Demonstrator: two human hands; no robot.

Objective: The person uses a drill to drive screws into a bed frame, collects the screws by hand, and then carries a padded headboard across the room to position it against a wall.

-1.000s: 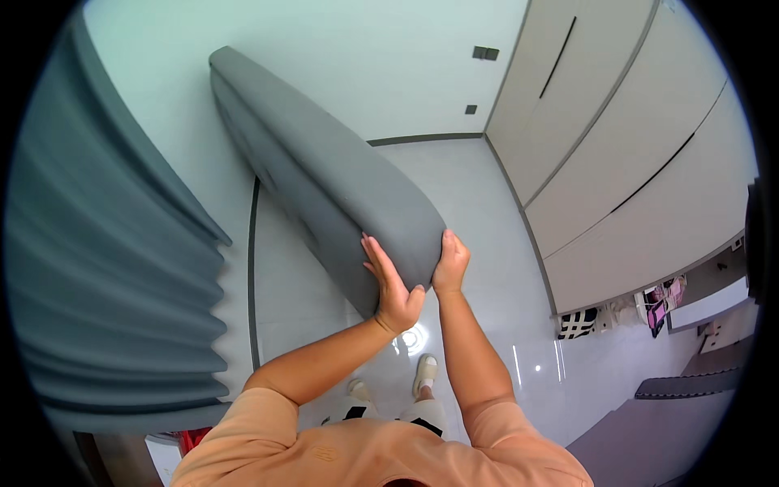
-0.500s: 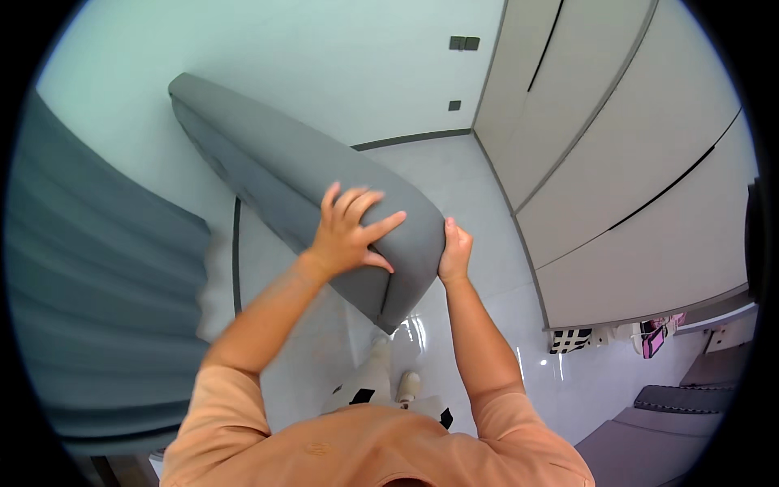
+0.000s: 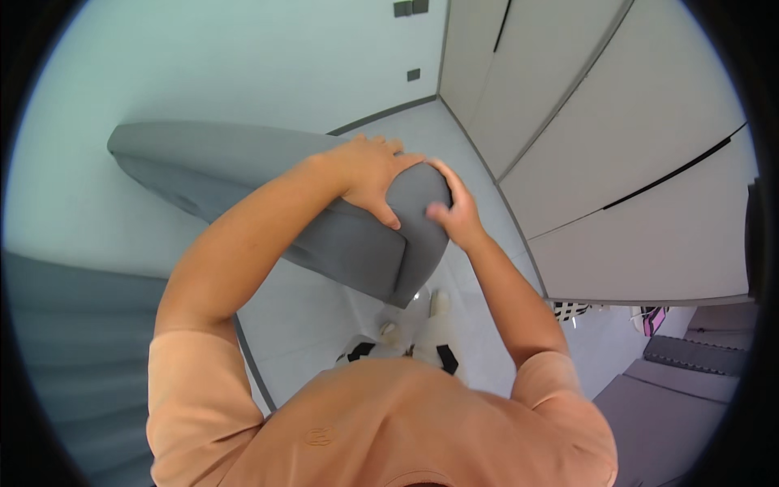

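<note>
A long grey fabric-covered padded panel (image 3: 349,243) stretches from the far-left wall toward me, its rounded near end in front of my body. My left hand (image 3: 369,174) lies over its top edge near that end. The fingers reach across the far side, while the thumb presses the near face. At the right end corner, my right hand (image 3: 461,207) cups the panel, its fingers behind the end and its blurred thumb in front. The panel's underside and far face are hidden.
Tall beige cabinets (image 3: 617,138) line the right side. A blue-grey curtain (image 3: 81,349) hangs at the left. Behind the panel is a pale wall (image 3: 243,65) with dark sockets. At the lower right are a purple-grey padded piece (image 3: 649,422) and a checked item (image 3: 570,310).
My left hand has come down onto the panel's top edge from a blurred, spread position. The near end has shifted slightly upward in view, and its far end appears lower and further left.
</note>
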